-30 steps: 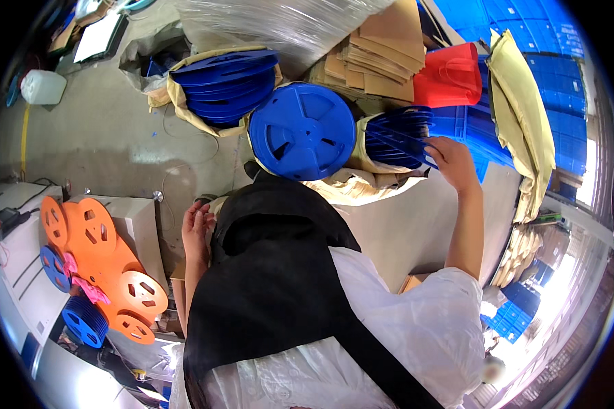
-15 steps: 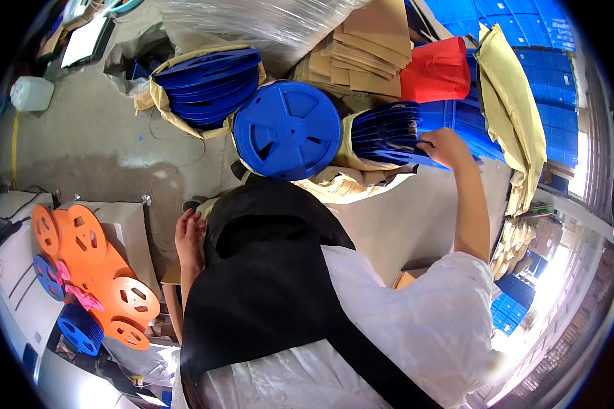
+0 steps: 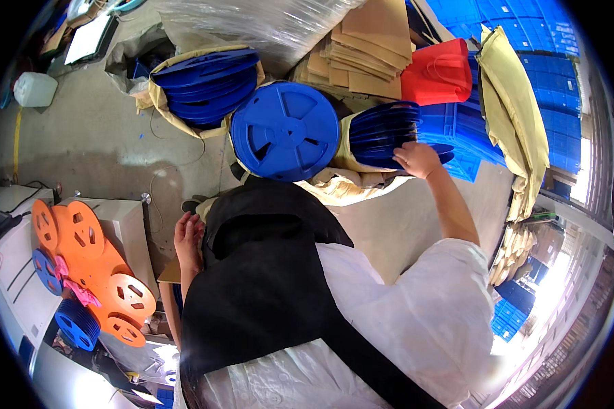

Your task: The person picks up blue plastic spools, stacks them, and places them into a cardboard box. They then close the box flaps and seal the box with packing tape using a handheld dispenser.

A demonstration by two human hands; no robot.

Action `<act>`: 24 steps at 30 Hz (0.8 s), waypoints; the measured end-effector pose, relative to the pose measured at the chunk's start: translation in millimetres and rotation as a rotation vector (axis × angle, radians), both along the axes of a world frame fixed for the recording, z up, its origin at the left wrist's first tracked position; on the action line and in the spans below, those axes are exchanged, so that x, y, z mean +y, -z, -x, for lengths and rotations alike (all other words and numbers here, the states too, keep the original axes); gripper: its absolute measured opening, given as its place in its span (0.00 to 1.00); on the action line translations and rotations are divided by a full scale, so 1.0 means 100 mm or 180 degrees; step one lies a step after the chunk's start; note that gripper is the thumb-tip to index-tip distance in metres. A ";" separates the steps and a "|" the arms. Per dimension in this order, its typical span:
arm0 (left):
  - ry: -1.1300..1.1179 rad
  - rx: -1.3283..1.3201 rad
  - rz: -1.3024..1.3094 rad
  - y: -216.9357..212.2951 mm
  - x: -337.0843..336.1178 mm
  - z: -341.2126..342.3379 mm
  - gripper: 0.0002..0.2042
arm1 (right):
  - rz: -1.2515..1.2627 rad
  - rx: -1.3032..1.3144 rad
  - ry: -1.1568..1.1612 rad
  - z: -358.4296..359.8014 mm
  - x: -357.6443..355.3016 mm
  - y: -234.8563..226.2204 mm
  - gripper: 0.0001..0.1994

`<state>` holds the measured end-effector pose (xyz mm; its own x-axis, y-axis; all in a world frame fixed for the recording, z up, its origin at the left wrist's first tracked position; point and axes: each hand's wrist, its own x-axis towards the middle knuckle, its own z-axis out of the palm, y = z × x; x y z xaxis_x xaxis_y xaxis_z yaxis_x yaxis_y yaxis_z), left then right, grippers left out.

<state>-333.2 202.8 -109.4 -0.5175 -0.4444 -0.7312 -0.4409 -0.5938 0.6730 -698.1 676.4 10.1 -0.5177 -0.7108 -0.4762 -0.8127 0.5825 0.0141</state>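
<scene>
My right hand reaches to a bag of stacked blue plastic reels. Its fingers are curled closed at the rim of the lowest reel, which juts out to the right of the others; the fingertips are partly hidden. On the left, beside my black apron, my left hand is raised with loosely bent fingers, somewhat apart, and nothing visible in them. A large blue reel lies flat in front of me. To its left, another paper bag holds more blue reels on edge.
Cardboard sheets and a red bin stand behind the reels. Blue crates and a folded yellowish paper sack are at the right. An orange reel-holding fixture sits at the left, and a white jug on the floor.
My right hand has moved left and slightly down along the bagged reels. The lowest reel now sticks out on the right. My left hand has hardly moved.
</scene>
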 end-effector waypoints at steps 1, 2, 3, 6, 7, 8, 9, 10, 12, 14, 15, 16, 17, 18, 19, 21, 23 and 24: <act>0.0027 -0.0004 0.0024 -0.03 0.02 0.06 0.16 | -0.0069 -0.0071 -0.0006 -0.04 0.09 0.11 0.09; 0.0047 -0.0003 0.0042 -0.05 0.06 0.13 0.17 | -0.0006 -0.0068 0.0053 -0.03 0.17 0.20 0.10; 0.0058 -0.0024 0.0073 -0.08 0.07 0.17 0.17 | 0.0069 -0.0089 0.0103 -0.06 0.21 0.32 0.10; -0.0006 -0.0094 0.0080 -0.05 0.05 0.18 0.17 | 0.0060 0.0131 -0.0128 0.12 0.26 0.75 0.08; 0.0091 -0.0040 0.0062 -0.03 0.05 0.16 0.16 | -0.0556 0.0127 0.0247 0.18 0.16 0.85 0.09; 0.0051 -0.0033 0.0154 -0.05 0.03 0.07 0.16 | -0.0233 0.0486 -0.0035 0.23 0.04 1.00 0.10; -0.0079 -0.0074 0.0188 -0.06 0.04 0.03 0.16 | -0.0201 0.0601 0.0079 0.29 -0.18 1.15 0.10; 0.0040 0.0007 0.0408 -0.08 0.06 0.02 0.15 | -0.0128 0.0915 -0.0167 0.28 -0.32 1.27 0.12; 0.0668 -0.0209 0.1103 -0.23 0.04 0.07 0.15 | -0.0210 0.1164 -0.0245 0.22 -0.19 1.76 0.16; 0.0720 -0.0404 0.1693 -0.28 -0.03 -0.05 0.15 | -0.0420 0.0942 -0.0134 0.00 -0.33 1.92 0.23; 0.0605 -0.0387 0.1662 -0.42 -0.03 -0.17 0.15 | -0.1032 0.0517 0.0143 -0.16 -0.61 1.69 0.24; 0.0367 -0.0453 0.1692 -0.38 -0.02 -0.30 0.15 | -0.1317 0.0267 0.0410 -0.10 -0.70 1.59 0.24; 0.0149 -0.0540 0.1715 -0.31 -0.01 -0.49 0.16 | -0.0714 0.0708 0.0096 -0.02 -0.41 1.86 0.24; -0.0085 -0.0644 0.1700 -0.20 0.09 -0.63 0.16 | -0.0625 0.0351 0.0283 0.18 -0.64 1.79 0.23; -0.0442 -0.0727 0.1685 -0.15 0.16 -0.78 0.16 | -0.0357 0.0476 0.0553 0.22 -0.87 1.58 0.23; -0.1038 -0.0729 0.1662 -0.03 0.24 -0.96 0.16 | 0.0547 0.1193 0.1210 0.37 -1.28 1.23 0.22; -0.1576 -0.1140 0.1660 -0.03 0.48 -1.25 0.16 | 0.2160 0.1539 0.1302 0.70 -1.86 1.32 0.17; -0.1884 -0.0938 0.1473 0.10 0.45 -1.29 0.16 | 0.2637 0.1517 0.0977 0.75 -2.33 1.20 0.18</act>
